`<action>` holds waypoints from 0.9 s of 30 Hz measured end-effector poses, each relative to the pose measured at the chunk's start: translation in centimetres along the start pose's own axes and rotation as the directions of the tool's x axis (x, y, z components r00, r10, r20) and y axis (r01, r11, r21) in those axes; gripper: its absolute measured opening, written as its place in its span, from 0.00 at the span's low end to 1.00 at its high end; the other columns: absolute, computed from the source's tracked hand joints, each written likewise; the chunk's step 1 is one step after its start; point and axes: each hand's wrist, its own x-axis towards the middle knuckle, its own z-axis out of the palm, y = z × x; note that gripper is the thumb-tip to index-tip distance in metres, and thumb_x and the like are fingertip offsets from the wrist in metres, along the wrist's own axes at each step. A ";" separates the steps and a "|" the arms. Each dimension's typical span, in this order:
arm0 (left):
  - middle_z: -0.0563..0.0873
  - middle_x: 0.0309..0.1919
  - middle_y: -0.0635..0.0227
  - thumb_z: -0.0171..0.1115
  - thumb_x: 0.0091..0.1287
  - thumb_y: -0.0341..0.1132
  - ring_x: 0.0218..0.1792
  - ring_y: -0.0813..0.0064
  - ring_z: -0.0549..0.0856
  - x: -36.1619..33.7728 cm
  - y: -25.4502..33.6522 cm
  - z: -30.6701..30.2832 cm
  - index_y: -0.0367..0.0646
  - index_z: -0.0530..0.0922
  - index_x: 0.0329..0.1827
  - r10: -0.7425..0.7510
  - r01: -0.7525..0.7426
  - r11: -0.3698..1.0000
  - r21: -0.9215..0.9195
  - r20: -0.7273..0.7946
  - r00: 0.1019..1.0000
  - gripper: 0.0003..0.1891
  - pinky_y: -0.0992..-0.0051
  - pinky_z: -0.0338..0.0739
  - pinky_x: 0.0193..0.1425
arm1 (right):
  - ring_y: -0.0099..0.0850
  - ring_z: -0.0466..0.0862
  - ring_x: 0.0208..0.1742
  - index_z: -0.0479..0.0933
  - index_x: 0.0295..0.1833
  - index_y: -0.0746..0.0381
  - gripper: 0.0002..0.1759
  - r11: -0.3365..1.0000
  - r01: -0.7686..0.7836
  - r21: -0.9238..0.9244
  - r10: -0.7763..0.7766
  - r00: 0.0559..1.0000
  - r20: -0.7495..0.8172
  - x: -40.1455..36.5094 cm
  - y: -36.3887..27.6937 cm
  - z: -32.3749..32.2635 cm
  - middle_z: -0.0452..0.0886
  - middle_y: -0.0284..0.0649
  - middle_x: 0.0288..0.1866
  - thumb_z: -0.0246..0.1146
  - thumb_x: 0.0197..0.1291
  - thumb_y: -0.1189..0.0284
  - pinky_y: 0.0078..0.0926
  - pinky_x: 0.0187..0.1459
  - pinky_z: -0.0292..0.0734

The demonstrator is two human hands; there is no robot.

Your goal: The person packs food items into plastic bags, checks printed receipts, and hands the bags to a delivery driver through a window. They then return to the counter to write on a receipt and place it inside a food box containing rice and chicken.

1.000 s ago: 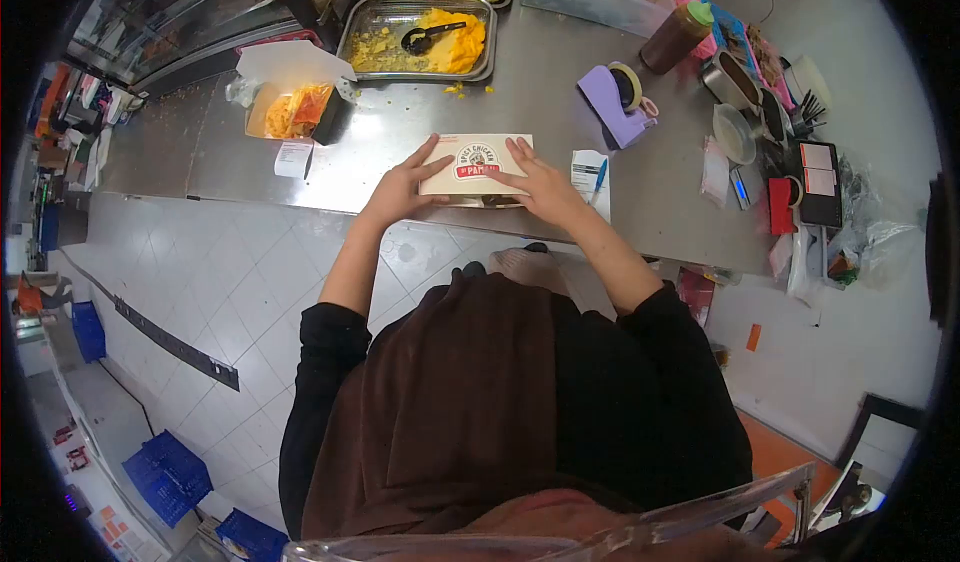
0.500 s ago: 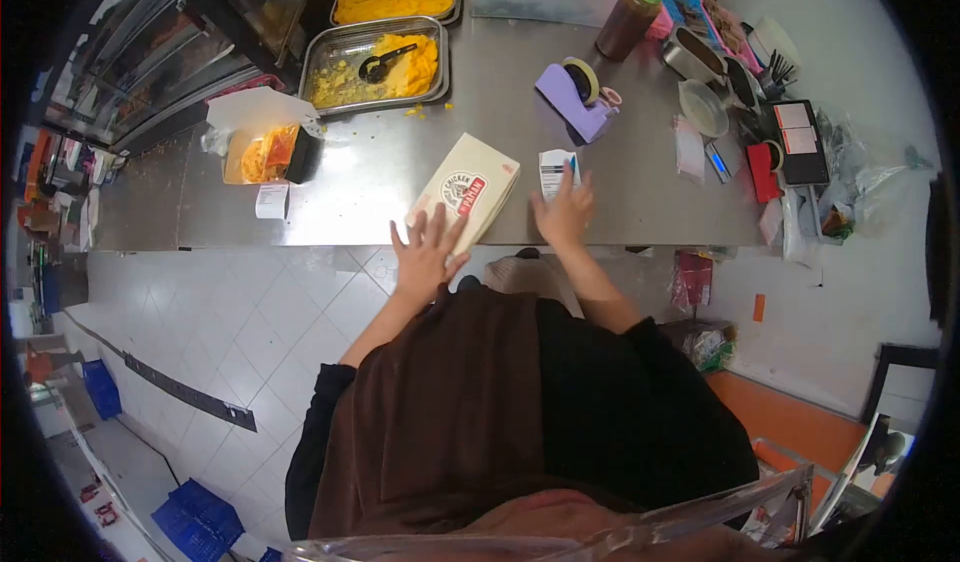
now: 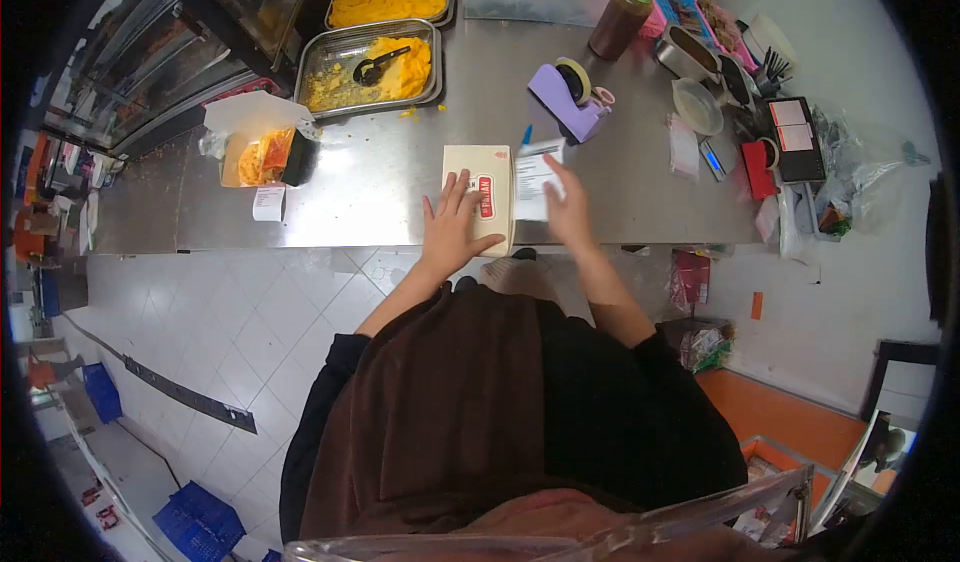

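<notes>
In the head view, I have the left hand (image 3: pixel 460 224) spread wide on the cream cardboard box (image 3: pixel 487 197) at the grey steel counter's (image 3: pixel 370 182) near edge. The blurred right hand (image 3: pixel 568 207) is at the white printed paper slip (image 3: pixel 535 190) beside it; its grip I cannot tell. I judge this slip-handling, calling for a sure pinch.

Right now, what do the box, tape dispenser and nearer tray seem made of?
Box: probably matt card, with printed label and crisp folded edges.
Tape dispenser: likely plastic, smooth and evenly purple.
Nearer tray: metal, perhaps stainless steel, judging by its shiny silver rim.
</notes>
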 end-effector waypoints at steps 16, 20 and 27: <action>0.59 0.71 0.67 0.70 0.45 0.56 0.71 0.48 0.52 0.7 0.6 0.1 0.45 0.71 0.59 0.106 -0.107 0.994 -0.035 -0.036 0.994 0.39 0.38 0.55 0.64 | 0.41 0.74 0.52 0.74 0.52 0.62 0.27 0.949 -0.274 -0.159 0.271 0.962 -0.041 15.2 11.2 -5.7 0.75 0.44 0.50 0.64 0.55 0.54 0.44 0.54 0.68; 0.63 0.69 0.67 0.74 0.43 0.48 0.70 0.47 0.54 1.5 0.3 -0.3 0.46 0.72 0.58 0.082 -0.082 0.992 -0.095 -0.006 0.997 0.37 0.51 0.57 0.69 | 0.28 0.75 0.52 0.76 0.50 0.58 0.16 0.721 -0.659 0.213 0.602 0.748 0.280 16.7 9.9 -7.1 0.75 0.35 0.51 0.61 0.60 0.63 0.49 0.47 0.75; 0.63 0.69 0.65 0.76 0.43 0.43 0.71 0.47 0.52 2.1 0.3 -1.5 0.43 0.70 0.58 0.042 -0.029 0.983 -0.181 0.070 0.997 0.38 0.55 0.55 0.71 | 0.27 0.79 0.42 0.76 0.49 0.65 0.13 0.695 -0.338 0.635 0.321 0.936 0.148 11.7 13.1 -6.7 0.77 0.40 0.49 0.60 0.60 0.72 0.45 0.49 0.79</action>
